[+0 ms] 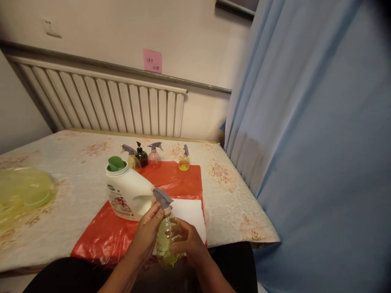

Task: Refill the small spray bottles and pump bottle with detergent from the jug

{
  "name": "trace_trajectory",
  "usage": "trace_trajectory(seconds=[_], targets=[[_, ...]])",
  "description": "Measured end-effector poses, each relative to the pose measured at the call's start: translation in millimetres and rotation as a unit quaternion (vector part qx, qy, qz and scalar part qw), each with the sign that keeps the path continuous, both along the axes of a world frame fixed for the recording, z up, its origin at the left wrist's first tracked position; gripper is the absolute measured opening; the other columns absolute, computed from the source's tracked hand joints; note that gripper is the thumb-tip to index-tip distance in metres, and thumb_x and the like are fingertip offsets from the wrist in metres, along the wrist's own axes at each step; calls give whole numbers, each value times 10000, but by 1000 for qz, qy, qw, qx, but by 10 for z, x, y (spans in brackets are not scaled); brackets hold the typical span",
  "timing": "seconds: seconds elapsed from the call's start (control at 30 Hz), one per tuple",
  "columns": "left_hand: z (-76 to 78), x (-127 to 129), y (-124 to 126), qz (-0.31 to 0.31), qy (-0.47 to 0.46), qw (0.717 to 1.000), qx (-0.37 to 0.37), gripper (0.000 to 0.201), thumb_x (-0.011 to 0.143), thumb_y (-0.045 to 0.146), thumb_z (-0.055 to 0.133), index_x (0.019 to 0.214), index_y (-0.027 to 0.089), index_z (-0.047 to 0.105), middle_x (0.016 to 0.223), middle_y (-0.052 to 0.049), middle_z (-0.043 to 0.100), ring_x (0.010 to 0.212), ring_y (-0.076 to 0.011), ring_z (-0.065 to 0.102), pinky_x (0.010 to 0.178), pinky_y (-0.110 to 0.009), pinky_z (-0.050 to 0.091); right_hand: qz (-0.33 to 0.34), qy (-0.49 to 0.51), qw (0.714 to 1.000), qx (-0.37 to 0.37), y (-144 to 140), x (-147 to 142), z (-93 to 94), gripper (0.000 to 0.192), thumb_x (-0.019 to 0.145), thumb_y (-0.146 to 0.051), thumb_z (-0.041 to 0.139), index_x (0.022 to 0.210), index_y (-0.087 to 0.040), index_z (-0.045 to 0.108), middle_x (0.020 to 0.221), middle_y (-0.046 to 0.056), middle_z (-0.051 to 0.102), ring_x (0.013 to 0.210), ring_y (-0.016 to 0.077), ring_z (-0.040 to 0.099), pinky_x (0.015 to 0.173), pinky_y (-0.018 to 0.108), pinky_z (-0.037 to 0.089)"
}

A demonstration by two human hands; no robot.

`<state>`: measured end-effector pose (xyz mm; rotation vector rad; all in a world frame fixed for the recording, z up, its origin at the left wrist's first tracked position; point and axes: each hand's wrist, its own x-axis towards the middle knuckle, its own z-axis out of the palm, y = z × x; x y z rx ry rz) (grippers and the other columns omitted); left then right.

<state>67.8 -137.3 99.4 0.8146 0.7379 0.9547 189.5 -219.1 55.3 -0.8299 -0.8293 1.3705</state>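
**Both hands on the spray bottle**

Just in front of the white jug (130, 194), the spray bottle (167, 240) sits clasped. Left hand (148, 232) curls round its neck under the grey trigger head (162, 197); right hand (189, 243) wraps the belly. Thin clear plastic, part-filled with yellowish liquid: probably light, squashy, maybe slick. The neck looks the firmest hold.

Both forearms are coming in from the bottom edge, the left hand (146, 232) and the right hand (191, 244) are curling their fingers toward each other.
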Motion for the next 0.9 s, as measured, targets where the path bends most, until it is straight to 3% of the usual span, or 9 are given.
trace_trajectory(seconds=[0.1, 0.27, 0.47, 0.7, 0.9], targets=[[7, -17, -19, -10, 1, 1000, 15, 585, 679, 519, 832, 1117, 179, 643, 916, -52, 779, 692, -185, 690, 639, -276, 524, 2, 5, 1000, -4, -3, -14, 5, 715, 497, -246, 942, 1171, -205, 708, 899, 11, 728, 756, 178, 667, 689, 267, 507], [76, -4, -82, 15, 30, 997, 62, 463, 745, 530, 785, 1035, 203, 633, 935, -32, 759, 767, -187, 689, 650, -264, 531, 5, -12, 1000, 4, 1, -18, 75, 745, 507, -274, 935, 1208, -206, 693, 924, 19, 731, 789, 192, 671, 721, 286, 515], [61, 8, -33, -24, 2, 998, 52, 371, 734, 419, 822, 995, 203, 671, 712, 50, 677, 553, -113, 594, 569, -224, 473, -9, -26, 1000, -15, -3, 15, 44, 715, 477, -292, 944, 1150, -218, 716, 911, 9, 715, 798, 185, 650, 706, 277, 498], [-55, -42, 39, -31, 3, 998, 48, 395, 739, 468, 806, 988, 179, 704, 840, -32, 758, 696, -182, 676, 657, -271, 506, -47, -77, 994, -56, 19, 58, -124, 839, 392, -336, 962, 1180, -225, 700, 966, 19, 692, 852, 214, 645, 742, 322, 510], [-19, 12, -12, -18, 2, 997, 71, 373, 785, 469, 774, 1014, 196, 664, 906, -31, 753, 794, -192, 692, 715, -277, 529, -64, -121, 990, -45, 22, 67, -46, 861, 416, -386, 957, 1215, -230, 678, 989, 27, 686, 900, 240, 640, 793, 361, 518]])
